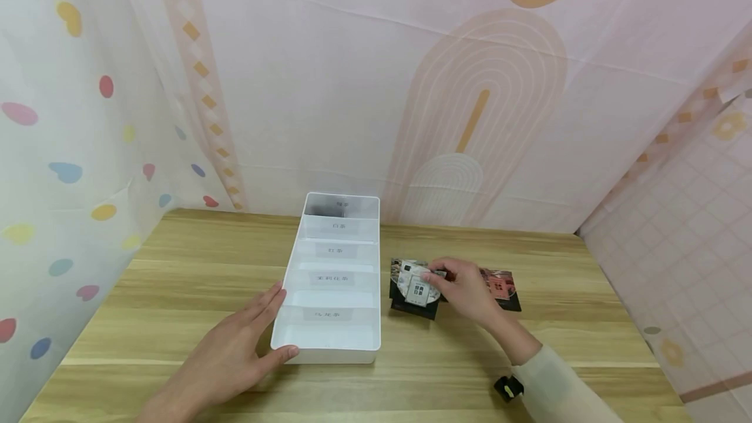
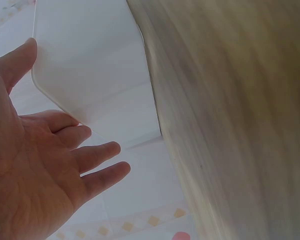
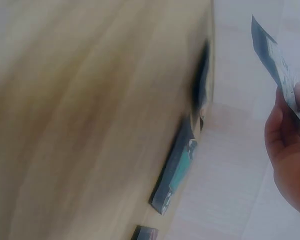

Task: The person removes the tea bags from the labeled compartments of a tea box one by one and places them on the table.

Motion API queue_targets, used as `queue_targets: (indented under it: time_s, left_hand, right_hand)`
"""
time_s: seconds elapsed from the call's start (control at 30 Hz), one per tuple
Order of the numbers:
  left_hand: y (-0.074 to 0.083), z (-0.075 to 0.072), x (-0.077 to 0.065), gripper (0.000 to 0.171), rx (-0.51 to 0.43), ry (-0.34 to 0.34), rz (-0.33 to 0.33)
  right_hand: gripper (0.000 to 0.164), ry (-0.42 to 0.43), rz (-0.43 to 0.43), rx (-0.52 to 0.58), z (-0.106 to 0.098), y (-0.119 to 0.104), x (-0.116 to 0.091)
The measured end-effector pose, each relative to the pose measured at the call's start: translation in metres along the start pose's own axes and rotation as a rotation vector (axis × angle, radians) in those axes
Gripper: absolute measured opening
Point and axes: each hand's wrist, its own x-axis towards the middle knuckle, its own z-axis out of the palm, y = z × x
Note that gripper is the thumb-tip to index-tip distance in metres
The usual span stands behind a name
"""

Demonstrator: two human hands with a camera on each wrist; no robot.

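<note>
A white divided storage box (image 1: 329, 356) with small paper labels in its compartments stands on the table. My left hand (image 1: 229, 351) rests at its near left corner, thumb on the front rim and fingers extended along the left side. The left wrist view shows the thumb and fingertips against the rim. My right hand (image 1: 467, 289), just right of the box, pinches a flat sachet (image 1: 418, 286) with a whitish printed front between thumb and fingers. The right wrist view has that sachet raised above the table. Beneath it in the head view lie dark sachets (image 1: 414, 311).
Right of my right hand lies a dark sachet with a red label (image 1: 499, 287). The right wrist view adds one with a teal label (image 3: 180, 167). A small black object (image 1: 508, 388) is beside the right sleeve. Patterned curtains (image 1: 329, 83) hang behind the wooden table (image 1: 194, 279).
</note>
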Motion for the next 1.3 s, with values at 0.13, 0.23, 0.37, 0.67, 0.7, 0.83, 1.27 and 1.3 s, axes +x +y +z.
queue_targets:
  time_s: [0.13,0.23,0.37,0.67,0.7,0.83,1.27,1.3]
  left_hand:
    - [0.000,-0.001,0.000,0.090,0.000,0.003,-0.001]
    - [0.000,-0.001,0.000,0.090,-0.002,0.003,-0.001]
    - [0.000,0.000,0.000,0.091,-0.003,-0.003,-0.002]
    - [-0.001,0.001,0.000,0.091,-0.003,-0.007,-0.004]
    - [-0.001,0.001,0.000,0.091,-0.003,-0.007,-0.004]
    - [-0.001,0.001,0.001,0.091,0.000,-0.006,-0.002]
    - [-0.001,0.000,0.001,0.091,-0.005,-0.011,-0.008]
    - [-0.001,0.000,0.001,0.091,-0.007,-0.011,-0.009]
  right_hand:
    - [0.007,-0.074,-0.014,-0.019,0.005,0.002,-0.006]
    - [0.007,-0.113,-0.008,-0.042,0.008,0.006,-0.011]
    - [0.009,-0.163,0.006,-0.049,0.011,0.011,-0.017]
    - [0.005,-0.274,0.049,-0.066,0.015,0.017,-0.022]
    - [0.005,-0.279,0.049,-0.069,0.015,0.017,-0.022]
    - [0.007,-0.297,0.054,-0.100,0.019,0.019,-0.022]
    - [0.010,-0.333,0.073,-0.251,0.027,0.020,-0.016]
    - [0.010,-0.333,0.069,-0.264,0.027,0.020,-0.015]
